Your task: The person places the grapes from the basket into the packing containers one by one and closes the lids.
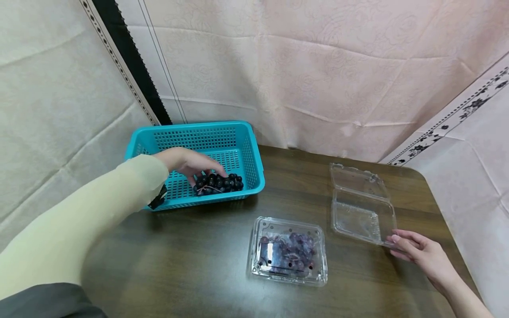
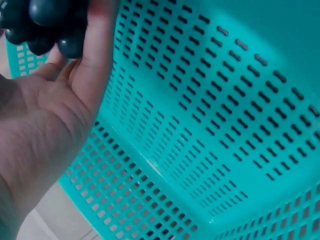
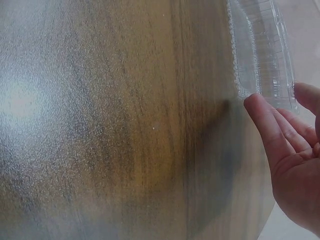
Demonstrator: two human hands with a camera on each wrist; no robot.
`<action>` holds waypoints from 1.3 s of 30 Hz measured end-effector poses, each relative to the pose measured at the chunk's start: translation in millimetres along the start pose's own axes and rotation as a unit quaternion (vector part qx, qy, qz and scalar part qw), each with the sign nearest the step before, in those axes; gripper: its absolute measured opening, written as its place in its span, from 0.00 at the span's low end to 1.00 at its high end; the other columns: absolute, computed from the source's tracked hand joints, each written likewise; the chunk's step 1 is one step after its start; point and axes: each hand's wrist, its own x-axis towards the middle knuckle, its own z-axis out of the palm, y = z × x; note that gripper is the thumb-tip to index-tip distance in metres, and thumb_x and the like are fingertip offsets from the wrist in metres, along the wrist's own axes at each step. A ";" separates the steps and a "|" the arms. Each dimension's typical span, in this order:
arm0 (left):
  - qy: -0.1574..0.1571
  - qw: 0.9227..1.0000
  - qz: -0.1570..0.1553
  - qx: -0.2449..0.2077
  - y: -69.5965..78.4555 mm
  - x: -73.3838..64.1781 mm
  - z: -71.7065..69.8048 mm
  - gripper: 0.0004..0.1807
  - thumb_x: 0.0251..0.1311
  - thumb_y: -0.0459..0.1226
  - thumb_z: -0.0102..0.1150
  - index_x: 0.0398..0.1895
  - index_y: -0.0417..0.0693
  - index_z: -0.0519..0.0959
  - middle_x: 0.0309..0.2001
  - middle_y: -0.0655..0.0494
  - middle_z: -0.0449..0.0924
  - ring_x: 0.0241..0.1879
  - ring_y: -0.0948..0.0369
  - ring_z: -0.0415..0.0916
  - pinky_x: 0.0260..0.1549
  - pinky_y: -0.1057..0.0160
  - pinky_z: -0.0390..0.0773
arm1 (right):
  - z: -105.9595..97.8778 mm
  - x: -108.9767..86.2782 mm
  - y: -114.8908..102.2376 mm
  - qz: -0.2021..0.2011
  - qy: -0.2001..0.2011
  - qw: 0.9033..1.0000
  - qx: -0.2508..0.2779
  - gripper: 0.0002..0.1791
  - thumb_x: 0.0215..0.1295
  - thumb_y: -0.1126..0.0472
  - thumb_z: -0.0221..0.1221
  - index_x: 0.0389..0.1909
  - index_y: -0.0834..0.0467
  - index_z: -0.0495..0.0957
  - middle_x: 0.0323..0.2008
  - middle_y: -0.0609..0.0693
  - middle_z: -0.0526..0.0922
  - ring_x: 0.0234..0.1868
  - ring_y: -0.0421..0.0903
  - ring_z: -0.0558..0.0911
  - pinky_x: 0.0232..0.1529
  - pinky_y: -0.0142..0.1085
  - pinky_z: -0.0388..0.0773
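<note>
My left hand point(image 1: 190, 162) reaches into the turquoise basket point(image 1: 257, 170) and grips a bunch of dark grapes point(image 1: 218, 183) near its front right side. In the left wrist view, the round black grapes point(image 2: 50, 15) sit against the fingers, and the fingertips are hidden. At the right, my right hand point(image 1: 427, 258) pinches the near corner of an open clear plastic clamshell box point(image 1: 355, 216) between thumb and fingers. Its hinged lid point(image 1: 358, 181) lies folded back, away from me. The right wrist view shows the thumb and fingers at the box's edge.
Between the hands, a closed clear clamshell box point(image 1: 288, 225) with reddish-purple grapes point(image 1: 296, 251) inside stands on the brown wooden table point(image 1: 179, 260). Pale patterned cloth point(image 1: 298, 66) hangs behind the table and at both sides. The table's rounded edge runs close beside the right hand.
</note>
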 end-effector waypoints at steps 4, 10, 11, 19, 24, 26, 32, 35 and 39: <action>-0.005 1.000 0.001 0.014 3.1 0.0 5.5 0.49 0.69 0.62 0.63 0.83 0.50 0.56 0.86 0.39 0.39 0.82 0.31 0.45 0.67 0.38 0.75 | -0.5 -0.2 0.0 0.002 0.000 1.000 -0.004 0.16 0.84 0.67 0.53 0.65 0.67 0.75 0.50 0.41 0.91 0.48 0.37 0.90 0.46 0.34 0.89; -0.008 0.999 -0.002 0.031 2.6 2.2 7.8 0.56 0.66 0.60 0.68 0.85 0.48 0.48 0.86 0.39 0.36 0.82 0.38 0.48 0.70 0.37 0.72 | -0.3 0.0 1.4 -0.003 0.001 1.000 0.000 0.13 0.84 0.67 0.53 0.63 0.58 0.78 0.50 0.41 0.91 0.48 0.37 0.90 0.46 0.34 0.89; -0.008 0.999 -0.001 0.036 2.1 2.4 7.6 0.58 0.66 0.60 0.69 0.86 0.48 0.46 0.86 0.38 0.35 0.82 0.38 0.47 0.71 0.36 0.71 | -0.3 0.0 1.6 -0.004 0.001 1.000 0.002 0.13 0.84 0.67 0.53 0.62 0.57 0.79 0.50 0.41 0.91 0.48 0.37 0.90 0.46 0.34 0.89; 0.010 0.999 0.018 0.028 -4.0 0.8 6.4 0.60 0.67 0.58 0.68 0.89 0.48 0.41 0.87 0.40 0.36 0.83 0.41 0.47 0.74 0.36 0.67 | 0.1 -0.4 2.1 -0.003 0.001 1.000 -0.007 0.17 0.84 0.66 0.53 0.66 0.71 0.73 0.50 0.42 0.91 0.48 0.38 0.91 0.46 0.34 0.89; -0.002 0.998 0.040 -0.055 -5.5 -4.3 3.3 0.51 0.70 0.54 0.65 0.86 0.48 0.48 0.80 0.37 0.53 0.63 0.44 0.72 0.59 0.45 0.81 | -0.3 -0.9 2.0 0.003 0.000 1.000 -0.019 0.21 0.84 0.65 0.53 0.67 0.76 0.69 0.50 0.41 0.91 0.48 0.38 0.91 0.46 0.34 0.89; -0.003 0.995 0.053 -0.087 -5.7 -7.3 1.5 0.47 0.71 0.52 0.64 0.84 0.49 0.51 0.75 0.37 0.61 0.54 0.46 0.78 0.56 0.46 0.84 | -0.5 -0.9 2.0 0.004 0.001 1.000 -0.022 0.20 0.84 0.65 0.53 0.67 0.74 0.70 0.50 0.41 0.91 0.48 0.38 0.91 0.46 0.34 0.89; 0.025 0.986 0.086 -0.141 -5.8 -16.8 -2.9 0.46 0.73 0.50 0.62 0.86 0.52 0.49 0.73 0.36 0.66 0.55 0.45 0.81 0.56 0.45 0.84 | 0.3 -0.7 0.9 0.005 0.003 0.999 -0.033 0.19 0.84 0.64 0.54 0.66 0.74 0.72 0.50 0.41 0.91 0.48 0.38 0.90 0.46 0.34 0.89; 0.044 0.982 0.094 -0.160 -5.4 -20.1 -5.6 0.50 0.74 0.51 0.61 0.88 0.54 0.42 0.74 0.37 0.66 0.57 0.44 0.82 0.57 0.45 0.84 | 0.8 -0.6 0.0 0.009 0.005 0.999 -0.040 0.21 0.84 0.64 0.54 0.66 0.76 0.70 0.50 0.41 0.91 0.48 0.38 0.91 0.46 0.33 0.89; 0.051 0.976 0.117 -0.175 -2.8 -24.5 -8.4 0.44 0.76 0.50 0.58 0.86 0.53 0.46 0.72 0.37 0.70 0.56 0.45 0.82 0.56 0.47 0.85 | 0.8 -0.6 -0.4 0.010 0.004 0.999 -0.045 0.23 0.84 0.63 0.54 0.67 0.78 0.68 0.50 0.41 0.91 0.48 0.38 0.91 0.46 0.33 0.88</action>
